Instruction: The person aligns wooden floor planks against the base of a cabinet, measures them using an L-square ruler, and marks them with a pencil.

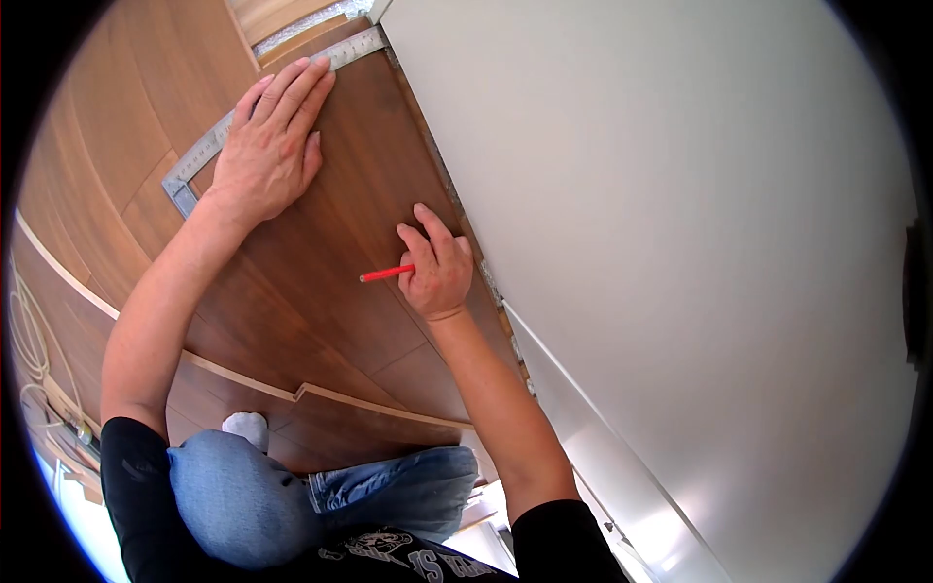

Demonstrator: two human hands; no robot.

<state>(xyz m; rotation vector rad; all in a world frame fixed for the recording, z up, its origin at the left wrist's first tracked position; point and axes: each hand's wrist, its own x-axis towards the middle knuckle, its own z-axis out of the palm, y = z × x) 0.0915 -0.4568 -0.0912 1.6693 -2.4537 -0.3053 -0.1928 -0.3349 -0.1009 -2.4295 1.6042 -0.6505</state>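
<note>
My left hand [262, 146] lies flat with its fingers stretched out, pressing on a metal carpenter's square [355, 49]. The marked blade of the square slants across a brown wood floor plank [340, 185], its far end close to the base of the white panel. Its corner and short leg show at the left, past my wrist; my fingers cover the middle of the blade. My right hand [437, 272] is closed around a red pencil [387, 274], whose end sticks out to the left. This hand is over the planks near the panel's base.
A large white panel [680, 243] rises along the right side, with a narrow gap at the floor's edge. A pale stepped plank edge [296, 394] runs across the floor near my knees. Coiled cable [34, 340] lies at far left. Silvery underlay [301, 21] shows at the top.
</note>
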